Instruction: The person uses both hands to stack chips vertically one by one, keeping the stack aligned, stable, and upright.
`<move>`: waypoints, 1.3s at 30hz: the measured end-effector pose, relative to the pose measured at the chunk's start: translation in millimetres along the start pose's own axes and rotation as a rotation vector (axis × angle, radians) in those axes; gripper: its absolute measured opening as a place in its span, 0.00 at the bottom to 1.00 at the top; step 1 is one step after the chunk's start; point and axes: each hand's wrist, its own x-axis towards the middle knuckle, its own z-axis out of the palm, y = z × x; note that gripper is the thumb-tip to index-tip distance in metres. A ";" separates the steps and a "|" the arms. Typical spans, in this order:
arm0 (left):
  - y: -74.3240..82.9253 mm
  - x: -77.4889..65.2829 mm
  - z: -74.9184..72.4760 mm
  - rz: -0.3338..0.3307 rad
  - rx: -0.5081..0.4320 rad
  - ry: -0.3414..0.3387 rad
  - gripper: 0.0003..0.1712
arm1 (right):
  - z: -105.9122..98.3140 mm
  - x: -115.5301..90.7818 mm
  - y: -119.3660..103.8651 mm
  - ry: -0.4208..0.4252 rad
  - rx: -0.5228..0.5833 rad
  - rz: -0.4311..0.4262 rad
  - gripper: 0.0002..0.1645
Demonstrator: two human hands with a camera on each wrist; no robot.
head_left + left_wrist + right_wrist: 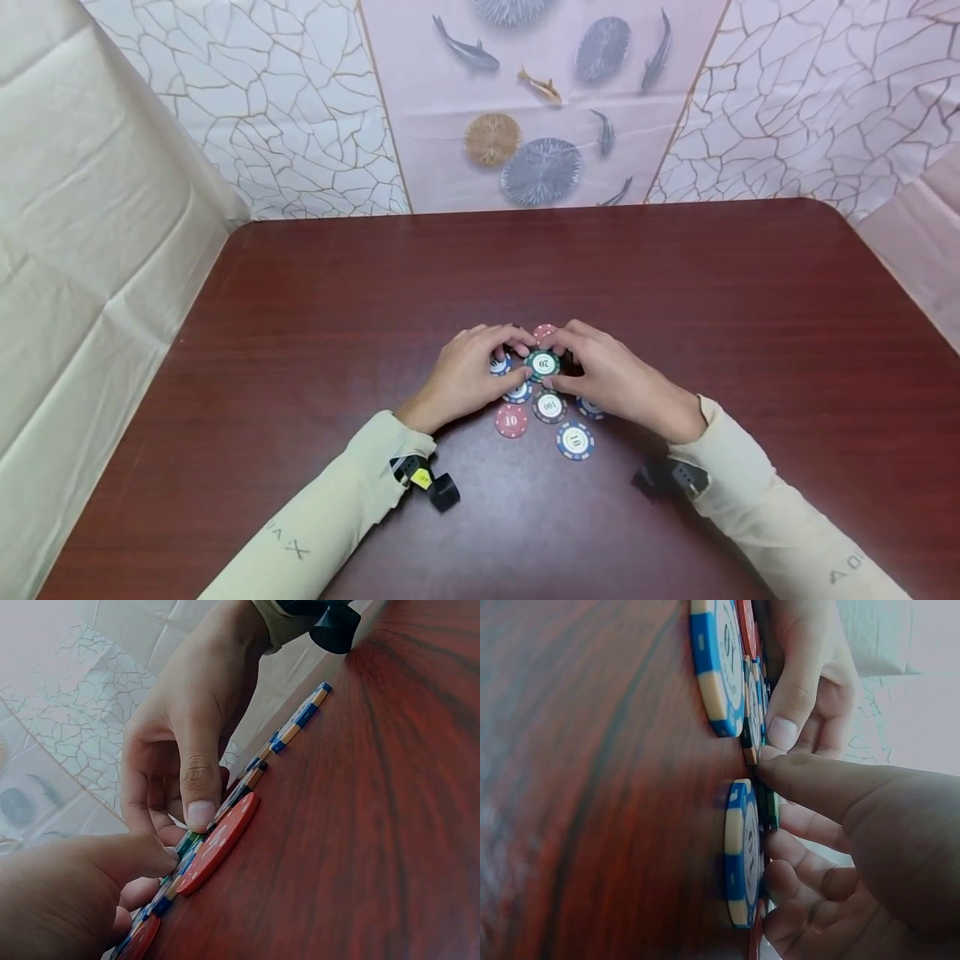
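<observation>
A green poker chip [543, 364] marked 20 sits between my two hands. My left hand [472, 371] touches its left edge, thumb at the near side and index finger at the far side. From the right, my right hand [615, 375] holds it likewise, with thumb and index finger bent around the rim. In the left wrist view both thumbs meet the green chip [187, 841] close together. Whether it lies flat or is slightly lifted, I cannot tell. A red chip [545, 331] shows just beyond the fingertips, and a blue chip [498, 365] lies partly under my left hand.
Nearer me lie a black-edged chip [551, 406] marked 100, a red chip [512, 422] marked 10 and a blue chip [575, 440]. Another blue chip [590, 408] is partly hidden by my right hand. The dark red wooden table [337, 283] ends at a patterned cloth backdrop [300, 108].
</observation>
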 end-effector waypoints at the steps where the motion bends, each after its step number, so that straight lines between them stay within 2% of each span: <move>1: -0.4 0.5 0.0 0.004 -0.001 0.005 0.18 | -0.4 0.5 0.0 0.002 -0.003 -0.002 0.26; 10: -4.2 2.4 -0.8 0.003 -0.033 0.021 0.18 | -3.6 5.3 1.3 -0.002 0.014 -0.041 0.27; 13: -5.1 2.2 0.4 0.001 -0.033 0.022 0.17 | -7.6 6.0 3.9 0.037 0.013 -0.035 0.26; 17: -6.0 3.3 2.1 0.016 -0.032 0.035 0.17 | -15.4 5.5 9.2 0.084 -0.035 0.037 0.24; 21: -5.9 3.9 2.1 0.028 -0.047 0.049 0.16 | -18.8 4.4 14.0 0.039 -0.084 0.131 0.29; 27: -4.7 0.7 3.4 0.017 -0.053 0.042 0.16 | -18.6 2.2 18.5 0.011 -0.038 0.253 0.30; 34: -0.4 -1.8 1.5 0.041 0.037 0.021 0.18 | -22.1 -0.8 19.4 0.053 -0.006 0.278 0.25; 39: 2.2 -5.0 0.4 0.048 0.073 0.002 0.20 | -21.4 -2.6 19.3 0.046 -0.011 0.276 0.22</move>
